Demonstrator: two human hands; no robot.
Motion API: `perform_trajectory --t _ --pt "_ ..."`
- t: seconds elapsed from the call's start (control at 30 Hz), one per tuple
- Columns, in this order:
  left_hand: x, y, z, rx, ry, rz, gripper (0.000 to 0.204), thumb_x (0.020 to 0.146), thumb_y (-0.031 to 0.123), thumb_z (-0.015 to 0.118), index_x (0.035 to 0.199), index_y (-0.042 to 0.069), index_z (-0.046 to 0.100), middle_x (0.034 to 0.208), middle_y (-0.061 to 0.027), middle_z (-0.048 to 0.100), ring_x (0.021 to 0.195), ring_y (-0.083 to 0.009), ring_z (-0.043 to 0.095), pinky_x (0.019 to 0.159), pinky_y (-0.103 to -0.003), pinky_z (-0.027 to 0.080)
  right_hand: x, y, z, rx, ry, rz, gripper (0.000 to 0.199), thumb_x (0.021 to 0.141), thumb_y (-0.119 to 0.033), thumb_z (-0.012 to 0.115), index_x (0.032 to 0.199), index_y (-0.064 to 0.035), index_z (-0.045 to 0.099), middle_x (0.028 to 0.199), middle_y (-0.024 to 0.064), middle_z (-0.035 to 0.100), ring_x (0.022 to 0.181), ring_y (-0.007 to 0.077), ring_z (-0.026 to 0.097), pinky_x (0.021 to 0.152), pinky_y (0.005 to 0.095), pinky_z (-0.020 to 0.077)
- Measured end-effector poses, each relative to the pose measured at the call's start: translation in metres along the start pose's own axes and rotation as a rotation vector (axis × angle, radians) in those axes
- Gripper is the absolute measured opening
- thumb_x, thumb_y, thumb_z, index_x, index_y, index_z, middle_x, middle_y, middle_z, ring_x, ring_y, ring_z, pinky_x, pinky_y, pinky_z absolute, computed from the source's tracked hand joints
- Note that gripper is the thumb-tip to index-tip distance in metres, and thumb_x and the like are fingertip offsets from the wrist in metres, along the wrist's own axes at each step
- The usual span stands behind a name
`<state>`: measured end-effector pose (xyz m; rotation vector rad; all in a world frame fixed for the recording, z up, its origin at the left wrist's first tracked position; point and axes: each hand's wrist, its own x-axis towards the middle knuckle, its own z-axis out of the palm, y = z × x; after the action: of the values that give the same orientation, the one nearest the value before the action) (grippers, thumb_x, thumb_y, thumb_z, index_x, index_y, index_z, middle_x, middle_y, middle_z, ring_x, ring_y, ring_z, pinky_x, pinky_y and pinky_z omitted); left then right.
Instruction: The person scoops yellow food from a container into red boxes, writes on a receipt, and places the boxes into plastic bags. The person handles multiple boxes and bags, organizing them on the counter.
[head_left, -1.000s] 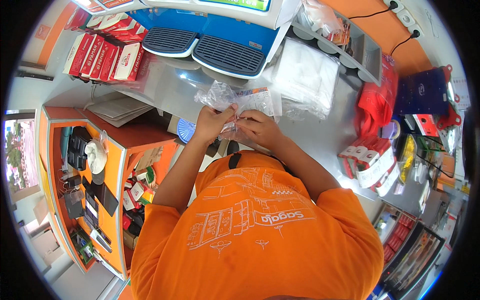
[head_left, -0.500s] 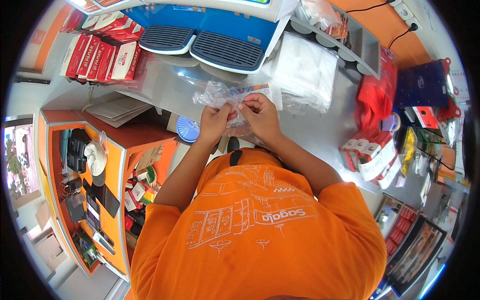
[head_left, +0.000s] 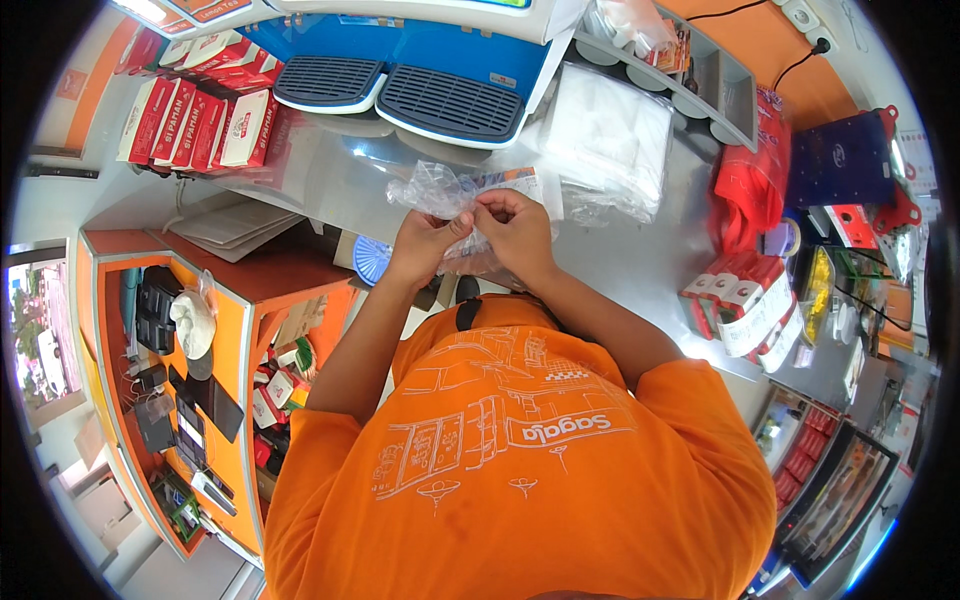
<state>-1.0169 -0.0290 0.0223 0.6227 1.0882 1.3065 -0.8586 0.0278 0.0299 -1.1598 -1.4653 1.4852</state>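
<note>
A crumpled clear plastic bag (head_left: 432, 187) is held up in front of my body, over the near edge of the metal counter. My left hand (head_left: 428, 243) pinches it from the left, thumb against the fingers. From the right, my right hand (head_left: 515, 232) grips it with curled fingers, and the two sets of fingertips meet at the plastic. Part of the bag (head_left: 468, 258) hangs below the fingers. Behind my right hand shows a printed sheet or packet (head_left: 515, 181), mostly hidden.
A blue drink dispenser with black drip trays (head_left: 455, 103) stands at the back, red-and-white boxes (head_left: 195, 125) to its left. White plastic bags (head_left: 610, 135), a grey divided tray (head_left: 700, 85) and a red bag (head_left: 750, 190) lie right. An orange shelf unit (head_left: 235, 330) is at left.
My hands have drawn closer together at the plastic, with the left thumb now up against the right fingers. The bag stays in nearly the same place.
</note>
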Motion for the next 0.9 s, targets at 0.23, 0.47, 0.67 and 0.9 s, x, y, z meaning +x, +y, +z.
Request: perform_trajectory --t 0.23,0.47,0.67,0.9 --pt "0.005 0.004 0.012 -0.111 0.236 -0.172 0.024 0.097 0.019 0.073 0.114 0.002 0.067 0.108 -0.0054 0.070 0.096 -0.0123 0.068 0.081 -0.025 0.058 -0.004 0.006 0.003 0.115 0.029 -0.003 0.016 0.092 -0.012 0.074 0.101 0.0013 0.073 0.083 0.0043 0.074 0.073 0.0083 0.067 0.068 0.0249 0.0533" --pt "0.006 -0.002 0.016 -0.108 0.275 -0.124 0.017 0.098 0.017 0.071 0.108 0.003 0.071 0.104 -0.0042 0.072 0.089 -0.0111 0.069 0.077 -0.023 0.058 -0.007 0.004 -0.001 0.005 0.033 -0.036 0.013 0.091 -0.009 0.074 0.100 0.0004 0.075 0.082 0.0045 0.074 0.072 0.0078 0.067 0.067 0.0244 0.0535" --pt "0.004 -0.005 0.018 -0.045 0.280 -0.071 0.016 0.099 0.016 0.070 0.107 0.002 0.072 0.101 -0.0033 0.072 0.087 -0.0090 0.068 0.074 -0.022 0.057 -0.008 0.003 0.000 0.005 0.047 -0.049 0.013 0.091 -0.010 0.073 0.098 0.0002 0.075 0.081 0.0045 0.074 0.071 0.0080 0.066 0.066 0.0245 0.0536" --pt "-0.003 0.004 0.027 0.148 0.269 0.052 0.020 0.099 0.017 0.071 0.108 0.000 0.070 0.099 -0.0025 0.072 0.084 -0.0080 0.065 0.070 -0.022 0.055 -0.009 0.006 -0.001 -0.024 0.044 -0.051 0.013 0.092 -0.010 0.072 0.099 0.0002 0.074 0.080 0.0047 0.073 0.070 0.0079 0.065 0.066 0.0246 0.0529"
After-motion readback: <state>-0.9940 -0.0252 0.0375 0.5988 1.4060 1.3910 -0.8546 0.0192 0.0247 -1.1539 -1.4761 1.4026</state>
